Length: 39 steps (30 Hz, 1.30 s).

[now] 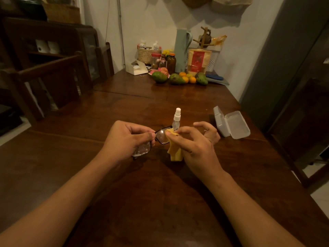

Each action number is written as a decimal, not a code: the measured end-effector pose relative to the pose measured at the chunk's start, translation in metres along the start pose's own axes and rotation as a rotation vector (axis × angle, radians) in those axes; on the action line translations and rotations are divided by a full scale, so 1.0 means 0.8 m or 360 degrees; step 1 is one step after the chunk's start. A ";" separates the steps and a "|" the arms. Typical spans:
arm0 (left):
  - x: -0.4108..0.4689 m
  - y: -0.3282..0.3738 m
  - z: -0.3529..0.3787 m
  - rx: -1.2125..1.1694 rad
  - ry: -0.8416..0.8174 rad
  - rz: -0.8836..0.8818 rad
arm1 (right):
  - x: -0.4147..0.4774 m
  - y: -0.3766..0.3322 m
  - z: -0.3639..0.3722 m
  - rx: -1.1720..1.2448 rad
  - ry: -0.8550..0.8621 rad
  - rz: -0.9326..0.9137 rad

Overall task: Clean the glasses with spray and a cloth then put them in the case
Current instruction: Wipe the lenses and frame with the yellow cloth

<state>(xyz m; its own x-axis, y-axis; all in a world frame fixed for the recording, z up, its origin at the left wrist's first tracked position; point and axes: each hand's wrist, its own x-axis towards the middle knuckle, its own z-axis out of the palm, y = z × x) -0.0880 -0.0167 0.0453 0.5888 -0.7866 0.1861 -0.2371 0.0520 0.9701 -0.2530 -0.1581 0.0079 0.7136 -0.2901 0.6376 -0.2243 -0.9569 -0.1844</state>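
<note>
Black-framed glasses point(161, 137) hang above the wooden table point(124, 111), and my left hand point(127, 138) pinches them at the bridge. The lens under my palm shows wet droplets. My right hand point(194, 141) pinches a yellow cloth point(175, 152) against the other lens, with the rest of the cloth hanging down. A small clear spray bottle point(176, 119) with a white nozzle stands upright just behind the glasses. The white glasses case point(231, 124) lies open on the table to the right of my right hand.
At the table's far end stand fruit point(178, 78), jars point(170, 62), a woven basket point(146, 54), a green jug point(181, 50) and a red pouch point(197, 60). Dark wooden chairs point(53, 72) line the left side. A dark cabinet point(302, 113) stands at the right.
</note>
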 end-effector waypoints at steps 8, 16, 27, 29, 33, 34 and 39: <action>-0.004 0.000 0.002 0.0065 -0.0054 -0.0004 | 0.003 -0.008 -0.002 -0.0084 0.0048 0.0018; 0.000 -0.004 0.000 0.0086 -0.0036 0.0001 | -0.003 0.000 -0.004 -0.0029 0.0016 -0.0056; -0.002 -0.001 0.001 0.0042 -0.0021 0.0018 | -0.004 0.002 -0.001 -0.0053 0.0105 -0.0095; -0.002 0.001 0.002 -0.0007 -0.0014 0.0001 | -0.005 0.009 -0.002 -0.0039 0.0089 -0.0007; -0.004 0.003 0.005 -0.0015 -0.0057 -0.0019 | -0.001 0.005 0.000 0.0042 -0.0027 0.0205; -0.004 0.003 0.005 -0.0032 -0.0051 -0.0029 | -0.001 0.002 0.002 0.0056 -0.0046 0.0209; -0.004 0.001 0.004 -0.0012 -0.0040 -0.0035 | -0.003 0.001 0.003 0.0139 -0.0064 0.0188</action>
<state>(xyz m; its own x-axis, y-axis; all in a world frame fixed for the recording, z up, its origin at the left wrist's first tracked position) -0.0926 -0.0162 0.0451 0.5741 -0.8028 0.1609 -0.2187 0.0390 0.9750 -0.2534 -0.1584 0.0047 0.7119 -0.3995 0.5775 -0.2511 -0.9129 -0.3219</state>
